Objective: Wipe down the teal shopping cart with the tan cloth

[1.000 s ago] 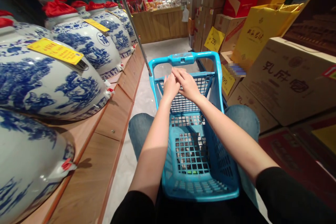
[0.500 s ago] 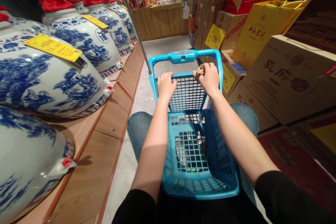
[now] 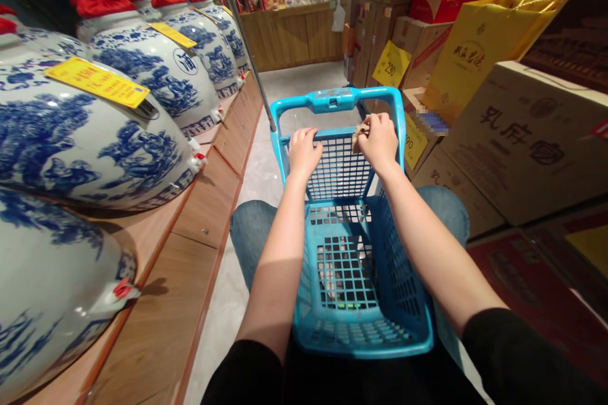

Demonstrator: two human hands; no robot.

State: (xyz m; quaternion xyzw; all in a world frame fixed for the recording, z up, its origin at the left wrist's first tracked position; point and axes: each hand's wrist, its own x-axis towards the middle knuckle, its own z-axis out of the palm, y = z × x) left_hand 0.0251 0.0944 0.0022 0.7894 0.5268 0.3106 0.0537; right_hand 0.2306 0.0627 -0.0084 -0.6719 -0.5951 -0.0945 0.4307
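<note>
While the blue basket [image 3: 365,347] stood between the knees [image 3: 253,228], apparently for stability, its crossbar [image 3: 338,133] lay within reach of both hands. The left hand [image 3: 304,150] rested half open on it, carrying nothing visible, presumably as a brace. The right hand [image 3: 381,144], fingers curled, gripped a crumpled brown wad [image 3: 358,137] against the crossbar's right portion, seemingly to keep it bunched.

Here's smooth plastic on the basket [image 3: 399,259], a matt, crumpled wad [image 3: 358,138], glossy glazed jars [image 3: 38,139], dull cardboard boxes [image 3: 522,164], smooth metal pole [image 3: 246,44]!
</note>
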